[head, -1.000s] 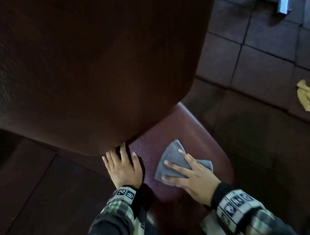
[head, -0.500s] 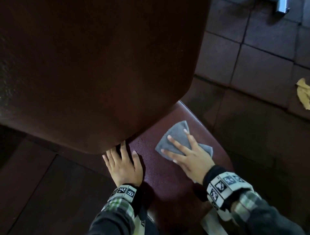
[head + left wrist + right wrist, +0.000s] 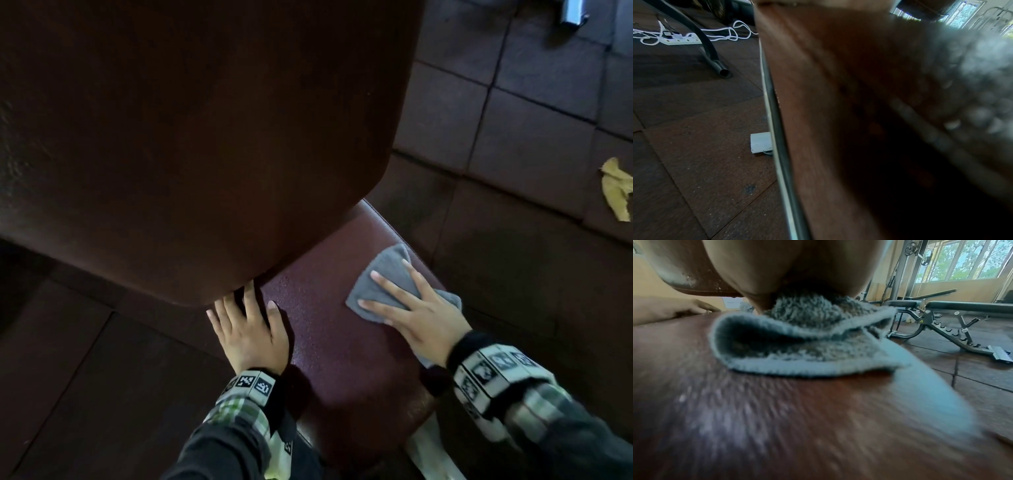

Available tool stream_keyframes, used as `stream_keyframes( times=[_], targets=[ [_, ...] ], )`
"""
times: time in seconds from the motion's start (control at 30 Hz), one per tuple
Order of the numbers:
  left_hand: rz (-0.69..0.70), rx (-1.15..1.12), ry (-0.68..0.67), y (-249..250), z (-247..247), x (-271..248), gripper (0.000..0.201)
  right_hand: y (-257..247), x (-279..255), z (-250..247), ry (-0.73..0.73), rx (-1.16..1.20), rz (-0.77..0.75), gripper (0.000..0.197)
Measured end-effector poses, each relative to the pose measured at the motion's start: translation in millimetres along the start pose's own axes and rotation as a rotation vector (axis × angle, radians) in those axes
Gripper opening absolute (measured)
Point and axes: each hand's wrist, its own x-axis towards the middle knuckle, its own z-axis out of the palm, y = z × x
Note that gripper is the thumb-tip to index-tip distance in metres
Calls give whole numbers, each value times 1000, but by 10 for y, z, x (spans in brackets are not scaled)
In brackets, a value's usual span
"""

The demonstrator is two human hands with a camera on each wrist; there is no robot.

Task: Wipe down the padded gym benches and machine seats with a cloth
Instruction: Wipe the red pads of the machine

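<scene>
Right hand [image 3: 423, 323], fingers splayed flat, presses the grey cloth [image 3: 383, 270] beneath them onto the seat pad [image 3: 329, 359] to wipe; left hand [image 3: 251, 334], flat and empty, steadies it.

Just behind your left hand [image 3: 251, 334] sits a black wrist strap with white square tiles [image 3: 251, 383], each tile printed with a blocky black marker; two tiles face up. Behind your right hand [image 3: 421, 320] a wider black strap of the same white marker tiles [image 3: 489, 375] shows two rows of them. Below each strap you wear a plaid cuff in green, white and grey, left [image 3: 239, 414] and right [image 3: 537, 407]. Dark grey outer sleeves cover your left forearm [image 3: 219, 455] and right forearm [image 3: 589, 452].
</scene>
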Motion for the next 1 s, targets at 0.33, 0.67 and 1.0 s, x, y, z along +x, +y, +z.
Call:
stream_keyframes(
  times=[0.33, 0.67, 1.0],
  targets=[
    [87, 31, -137, -160, -75, -24, 65, -496, -282, 228, -37, -14, -206, 65],
    [316, 124, -212, -502, -132, -319, 63, -62, -787, 118, 42, 107, -52, 57],
    [309, 93, -201, -469, -97, -313, 64, -903, -328, 278, 87, -64, -374, 50]
  ],
)
